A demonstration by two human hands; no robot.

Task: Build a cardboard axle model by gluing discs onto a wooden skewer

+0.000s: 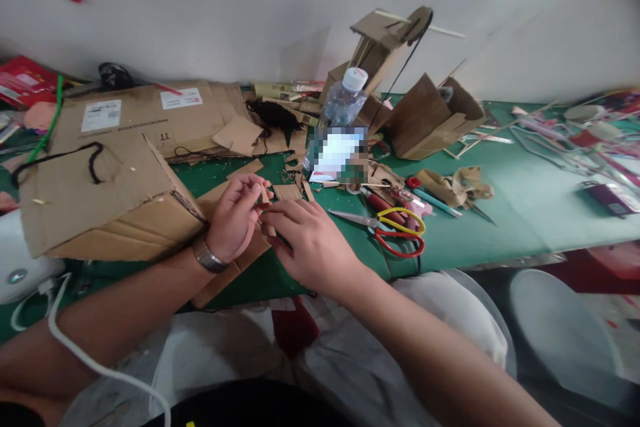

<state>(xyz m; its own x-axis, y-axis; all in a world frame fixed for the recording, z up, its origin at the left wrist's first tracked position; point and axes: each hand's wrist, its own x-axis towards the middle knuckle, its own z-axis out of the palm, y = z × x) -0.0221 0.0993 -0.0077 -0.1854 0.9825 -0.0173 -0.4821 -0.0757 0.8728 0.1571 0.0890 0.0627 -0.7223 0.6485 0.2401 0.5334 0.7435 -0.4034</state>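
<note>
Between my two hands is a small strip of cardboard (pixel 265 196), pinched by the fingers over the green table. My left hand (pixel 237 217), with a metal watch on its wrist, grips the strip's upper part. From the right, my right hand (pixel 310 240) closes its fingers around the lower part, and its knuckles hide much of the strip. Under the hands lies a flat cardboard piece (pixel 220 287). Just right of my right hand rest scissors (pixel 377 221) with one yellow and one red handle, their blades slightly apart.
A cardboard box (pixel 115 200) stands at left. Behind the hands are a plastic bottle (pixel 345 103) and a lit screen (pixel 337 153), partly pixelated. Farther back stands a cardboard construction (pixel 387 30) beside an open carton (pixel 425 117). A white cable (pixel 100 363) crosses my left forearm.
</note>
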